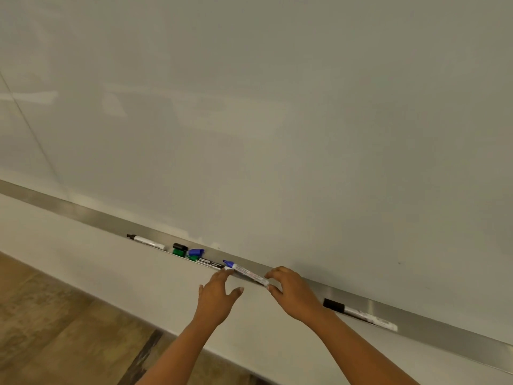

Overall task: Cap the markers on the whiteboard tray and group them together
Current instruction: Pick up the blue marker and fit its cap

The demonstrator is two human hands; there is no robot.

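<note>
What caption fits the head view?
Right hand holds uncapped blue-tipped white marker over metal tray; left hand open.

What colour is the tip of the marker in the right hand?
Blue tip, clearest in the head view.

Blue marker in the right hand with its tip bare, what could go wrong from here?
1. The blue marker has its uncapped tip close to the whiteboard; a small tilt by the right hand could leave a stroke.
2. The bare tip also points toward the left hand, which could pick up ink.
3. The loose blue cap lies among the black cap and the green cap; a careless reach might knock them off the tray.
</note>
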